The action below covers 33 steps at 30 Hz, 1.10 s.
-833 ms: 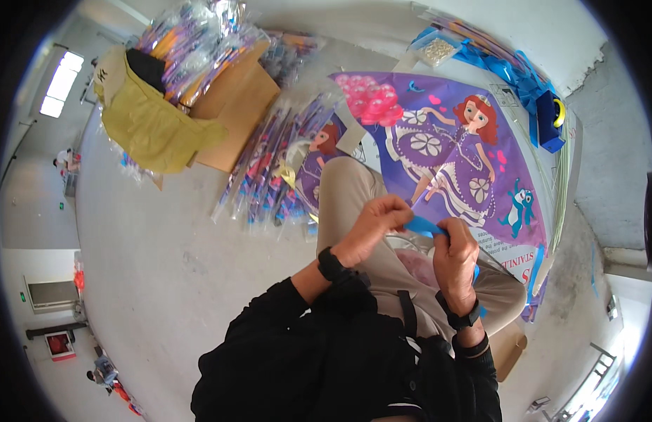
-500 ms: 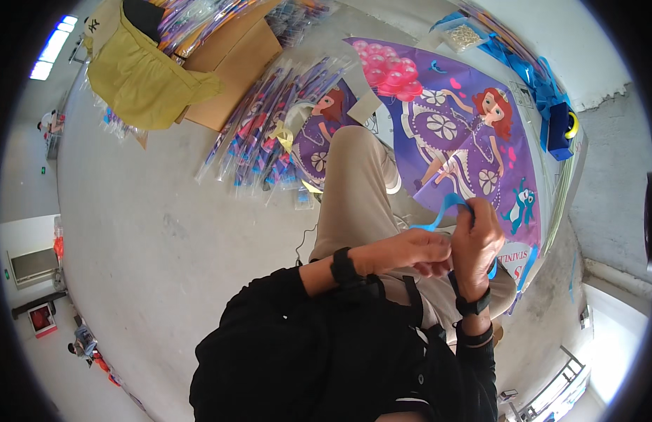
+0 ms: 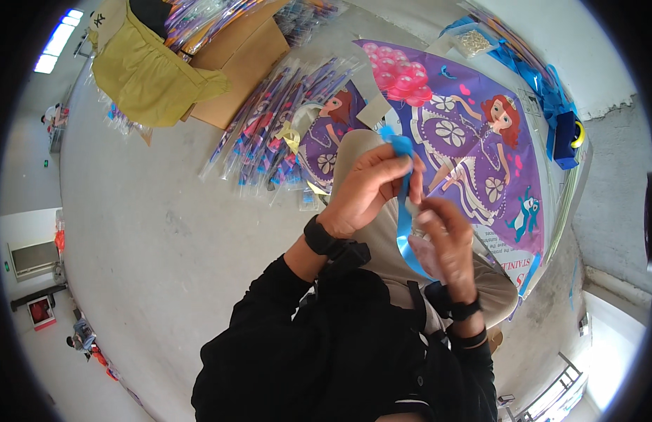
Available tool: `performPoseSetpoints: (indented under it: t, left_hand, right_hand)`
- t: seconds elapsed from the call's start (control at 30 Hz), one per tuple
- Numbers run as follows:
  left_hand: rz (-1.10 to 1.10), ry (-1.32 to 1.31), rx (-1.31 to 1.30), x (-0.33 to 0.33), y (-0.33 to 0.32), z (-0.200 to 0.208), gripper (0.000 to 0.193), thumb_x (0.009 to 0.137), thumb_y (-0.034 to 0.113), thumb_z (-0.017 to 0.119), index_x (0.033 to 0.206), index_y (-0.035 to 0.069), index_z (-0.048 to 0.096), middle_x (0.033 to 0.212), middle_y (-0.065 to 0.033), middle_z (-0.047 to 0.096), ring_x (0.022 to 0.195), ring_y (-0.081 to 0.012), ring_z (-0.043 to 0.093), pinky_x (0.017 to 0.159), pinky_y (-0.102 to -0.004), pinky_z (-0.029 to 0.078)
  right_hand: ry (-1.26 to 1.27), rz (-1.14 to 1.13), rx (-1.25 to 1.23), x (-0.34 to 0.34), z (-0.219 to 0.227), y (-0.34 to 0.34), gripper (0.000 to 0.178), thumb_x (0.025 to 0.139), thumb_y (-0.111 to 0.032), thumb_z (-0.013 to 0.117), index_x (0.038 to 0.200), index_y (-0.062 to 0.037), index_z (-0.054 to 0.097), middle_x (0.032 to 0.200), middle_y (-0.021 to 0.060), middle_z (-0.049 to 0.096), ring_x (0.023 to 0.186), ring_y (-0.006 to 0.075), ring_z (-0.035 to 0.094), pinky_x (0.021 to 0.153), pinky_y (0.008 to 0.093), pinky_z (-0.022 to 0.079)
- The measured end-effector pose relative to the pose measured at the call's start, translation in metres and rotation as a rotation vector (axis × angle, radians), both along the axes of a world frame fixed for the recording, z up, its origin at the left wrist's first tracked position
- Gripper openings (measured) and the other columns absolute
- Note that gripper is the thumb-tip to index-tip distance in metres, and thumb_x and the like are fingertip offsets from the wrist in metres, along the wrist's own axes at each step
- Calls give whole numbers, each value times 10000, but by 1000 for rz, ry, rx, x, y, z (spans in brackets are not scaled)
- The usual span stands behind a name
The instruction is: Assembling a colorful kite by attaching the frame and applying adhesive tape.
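Observation:
A shiny blue ribbon point(image 3: 405, 243) is pinched between the thumb and fingers of my left hand point(image 3: 365, 188), raised over my lap. Its top end loops above the fingertips, and the long part hangs in a curve between my hands. My right hand point(image 3: 449, 243) is beside the hanging ribbon with its fingers bent. Motion smears those fingers, so whether they grip anything does not show. Just beyond my hands lies a purple kite sheet point(image 3: 474, 151) printed with a red-haired cartoon figure and pink balloons.
Plastic-wrapped kites point(image 3: 270, 133) lie in a pile on the floor, near a cardboard box point(image 3: 245, 67) and a yellow-green cloth point(image 3: 154, 84). At the right are a blue tape dispenser point(image 3: 565, 141), more blue ribbon point(image 3: 540, 88) and a clear bag of small pieces point(image 3: 474, 43).
My left hand has moved up and away from my right hand, carrying the ribbon. The right hand has come slightly lower and left, and the ribbon now hangs long between them.

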<state>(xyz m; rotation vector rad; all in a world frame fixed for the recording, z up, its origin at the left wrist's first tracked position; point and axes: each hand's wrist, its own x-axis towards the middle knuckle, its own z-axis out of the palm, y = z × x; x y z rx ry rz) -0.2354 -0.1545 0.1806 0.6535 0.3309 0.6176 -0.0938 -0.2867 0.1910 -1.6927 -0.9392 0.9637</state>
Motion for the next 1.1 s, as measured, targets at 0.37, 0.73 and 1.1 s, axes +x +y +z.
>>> performPoseSetpoints:
  t: [0.37, 0.73, 1.1]
  left_hand:
    - [-503, 302, 490, 8, -21, 17, 115, 870, 81, 719, 950, 3, 690, 854, 1, 654, 830, -71, 589, 752, -243, 458]
    - [-69, 1027, 717, -162, 66, 50, 211, 926, 200, 647, 1002, 16, 716, 785, 30, 623, 670, -45, 503, 566, -219, 367]
    - [-448, 1184, 203, -260, 53, -32, 248, 876, 135, 666, 1069, -17, 701, 722, 7, 581, 644, -82, 501, 622, -231, 410]
  right_hand:
    - [669, 5, 238, 57, 38, 22, 113, 950, -67, 636, 1011, 4, 698, 980, 94, 722, 929, 166, 665, 913, 308, 474]
    - [840, -183, 750, 108, 50, 33, 111, 945, -30, 637, 1053, -38, 663, 983, 76, 669, 901, 157, 596, 826, 321, 467]
    - [751, -253, 540, 51, 14, 61, 99, 860, 19, 696, 943, 1, 747, 831, 28, 683, 746, 93, 528, 710, 250, 430]
